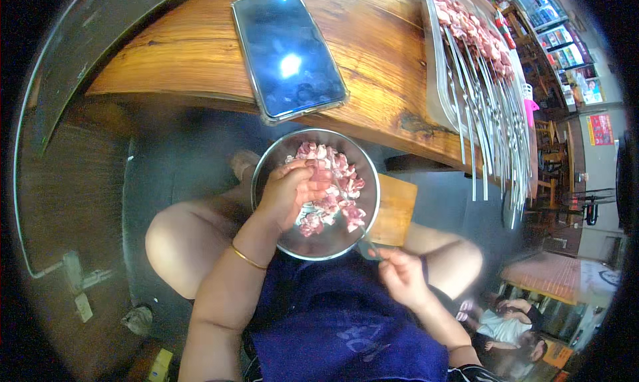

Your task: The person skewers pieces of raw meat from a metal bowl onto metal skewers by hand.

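Note:
A round steel bowl (370,182) sits between my knees, holding cut pieces of raw meat (324,207). Over the bowl is my left hand (302,185), its fingers bent at the meat; whether a piece is between them cannot be told. My right hand (402,272), just outside the bowl's lower right rim, pinches the end of a metal skewer (367,236). The skewer slants up into the bowl, with a chunk of meat (353,217) on or against it. At the table's right end, a clear plastic tray (437,77) bears loaded meat skewers (474,32), their bare metal ends sticking out over the edge.
A phone in a clear case (294,57) lies on the wooden table (174,57), overhanging its near edge. A wooden stool or board (398,210) shows right of the bowl. Another person (509,327) is at the lower right. A crumpled bag (138,319) lies on the floor at left.

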